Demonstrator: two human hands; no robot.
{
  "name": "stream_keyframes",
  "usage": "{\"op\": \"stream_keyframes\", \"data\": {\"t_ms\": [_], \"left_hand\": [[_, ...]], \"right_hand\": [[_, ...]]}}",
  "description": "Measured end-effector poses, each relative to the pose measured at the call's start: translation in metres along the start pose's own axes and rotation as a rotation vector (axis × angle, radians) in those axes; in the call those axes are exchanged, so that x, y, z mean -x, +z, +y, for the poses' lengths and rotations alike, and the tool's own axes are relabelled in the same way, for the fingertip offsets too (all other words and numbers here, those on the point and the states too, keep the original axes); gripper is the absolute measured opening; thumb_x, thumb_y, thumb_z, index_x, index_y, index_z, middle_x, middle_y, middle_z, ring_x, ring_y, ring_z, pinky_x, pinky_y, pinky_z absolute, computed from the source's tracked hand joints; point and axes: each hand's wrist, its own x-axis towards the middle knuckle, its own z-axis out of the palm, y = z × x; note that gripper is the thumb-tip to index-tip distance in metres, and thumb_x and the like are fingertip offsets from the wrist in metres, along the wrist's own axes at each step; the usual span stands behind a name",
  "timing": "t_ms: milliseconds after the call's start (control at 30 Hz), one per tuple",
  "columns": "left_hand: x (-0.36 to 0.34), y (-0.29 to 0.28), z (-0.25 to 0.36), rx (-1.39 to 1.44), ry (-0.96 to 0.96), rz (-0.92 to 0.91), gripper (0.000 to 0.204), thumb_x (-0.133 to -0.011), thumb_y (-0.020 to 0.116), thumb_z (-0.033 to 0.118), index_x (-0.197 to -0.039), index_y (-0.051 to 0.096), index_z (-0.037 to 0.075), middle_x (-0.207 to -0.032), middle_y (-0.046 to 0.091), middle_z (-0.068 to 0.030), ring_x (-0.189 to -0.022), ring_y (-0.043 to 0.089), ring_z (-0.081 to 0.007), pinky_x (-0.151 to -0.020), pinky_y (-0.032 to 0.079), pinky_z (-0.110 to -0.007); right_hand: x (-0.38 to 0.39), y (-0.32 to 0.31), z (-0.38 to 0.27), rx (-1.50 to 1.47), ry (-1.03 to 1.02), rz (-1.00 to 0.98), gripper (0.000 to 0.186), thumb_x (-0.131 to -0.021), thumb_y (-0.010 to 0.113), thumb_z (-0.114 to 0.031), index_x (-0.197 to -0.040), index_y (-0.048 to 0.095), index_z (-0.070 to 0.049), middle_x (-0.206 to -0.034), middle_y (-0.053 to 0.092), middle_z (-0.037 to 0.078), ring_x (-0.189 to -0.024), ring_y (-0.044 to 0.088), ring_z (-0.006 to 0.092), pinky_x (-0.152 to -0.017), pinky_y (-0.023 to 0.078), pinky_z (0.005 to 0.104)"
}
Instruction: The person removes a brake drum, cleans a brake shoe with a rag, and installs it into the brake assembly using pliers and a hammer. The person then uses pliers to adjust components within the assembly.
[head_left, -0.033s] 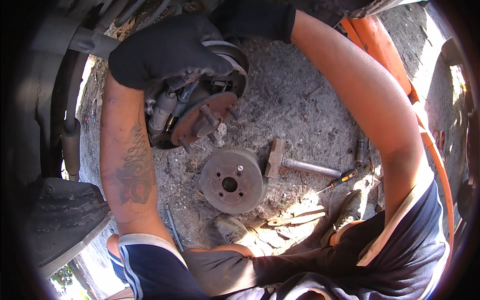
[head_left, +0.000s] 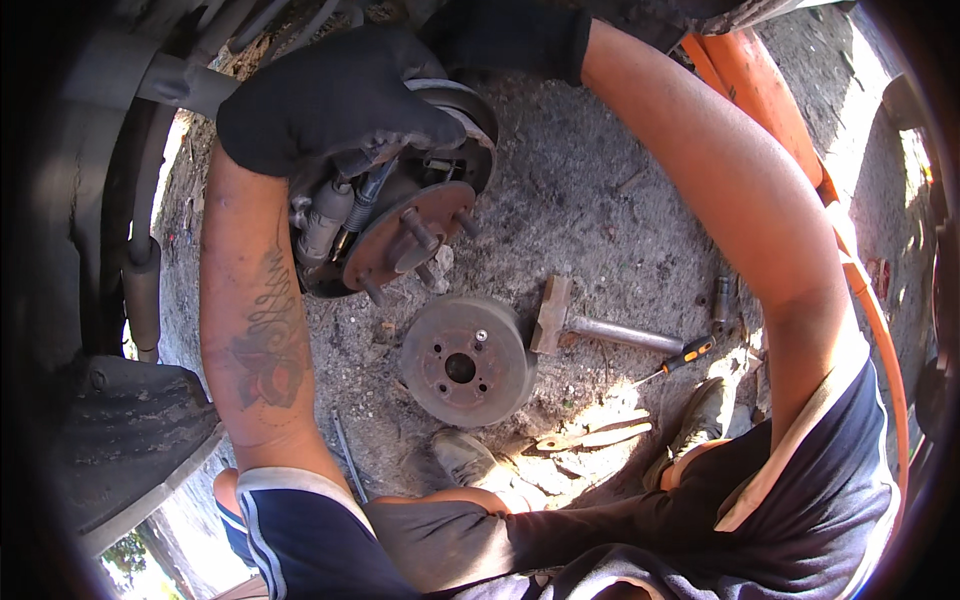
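Note:
A drum brake assembly (head_left: 385,215) with a rusty studded hub flange (head_left: 405,240) stands at the upper left. My left hand (head_left: 330,100), in a black glove, is wrapped over its top edge, closed on the brake shoe (head_left: 455,100); the fingertips are partly hidden. Below the glove show a coil spring with a rod (head_left: 365,205) and a grey cylindrical part (head_left: 325,220). My right hand (head_left: 510,40), also gloved in black, reaches behind the top of the assembly. Its fingers are hidden behind the left glove and by the dark upper edge.
On the ground lie the removed brake drum (head_left: 430,345), a hammer (head_left: 610,327), an orange-handled screwdriver (head_left: 685,357), pliers (head_left: 595,435), a socket (head_left: 722,300) and a thin metal rod (head_left: 347,455). An orange jack (head_left: 765,100) stands right, with an orange hose (head_left: 880,340). Vehicle underbody parts (head_left: 110,440) fill the left.

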Motion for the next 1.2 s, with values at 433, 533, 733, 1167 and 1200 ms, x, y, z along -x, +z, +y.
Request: {"op": "stream_keyframes", "data": {"t_ms": [433, 533, 733, 1167, 1200], "left_hand": [[-0.001, 0.004, 0.002, 0.044, 0.048, 0.077, 0.056, -0.067, 0.089, 0.027, -0.112, 0.065, 0.003, -0.101, 0.065, -0.0099, -0.096, 0.064, -0.0205, -0.085, 0.049, -0.034], [-0.001, 0.004, 0.000, 0.070, 0.097, 0.058, 0.060, -0.067, 0.089, 0.028, -0.116, 0.064, 0.003, -0.103, 0.066, -0.0100, -0.097, 0.064, -0.0202, -0.086, 0.049, -0.034], [0.005, 0.004, -0.003, 0.033, 0.191, 0.114, 0.060, -0.070, 0.088, 0.026, -0.120, 0.063, 0.003, -0.107, 0.067, -0.0086, -0.099, 0.064, -0.0189, -0.088, 0.049, -0.033], [0.011, -0.003, 0.002, 0.029, 0.403, 0.122, 0.044, -0.072, 0.087, 0.026, -0.105, 0.067, 0.005, -0.099, 0.066, -0.0051, -0.095, 0.062, -0.0159, -0.085, 0.048, -0.032], [0.010, -0.002, 0.000, 0.022, 0.402, 0.108, 0.043, -0.072, 0.086, 0.027, -0.105, 0.067, 0.006, -0.098, 0.066, -0.0050, -0.095, 0.063, -0.0158, -0.084, 0.048, -0.032]], "right_hand": [[0.002, 0.006, 0.006, -0.194, 0.021, 0.102, 0.021, -0.088, 0.062, -0.017, -0.102, 0.071, -0.005, -0.100, 0.070, 0.015, -0.087, 0.068, 0.0308, -0.079, 0.053, 0.0410], [0.000, 0.008, 0.008, -0.205, 0.024, 0.100, 0.021, -0.088, 0.062, -0.017, -0.102, 0.071, -0.005, -0.100, 0.070, 0.015, -0.087, 0.068, 0.0311, -0.079, 0.053, 0.0410], [-0.005, 0.005, 0.013, -0.224, 0.024, 0.104, 0.021, -0.088, 0.062, -0.017, -0.102, 0.071, -0.005, -0.099, 0.070, 0.015, -0.086, 0.068, 0.0315, -0.078, 0.053, 0.0410], [0.002, 0.010, 0.008, -0.254, 0.043, 0.129, 0.019, -0.089, 0.061, -0.017, -0.101, 0.071, -0.005, -0.097, 0.070, 0.016, -0.085, 0.068, 0.0325, -0.077, 0.053, 0.0411], [0.002, 0.012, 0.007, -0.257, 0.044, 0.128, 0.019, -0.089, 0.061, -0.017, -0.101, 0.071, -0.005, -0.097, 0.070, 0.016, -0.085, 0.068, 0.0326, -0.077, 0.053, 0.0411]]}}
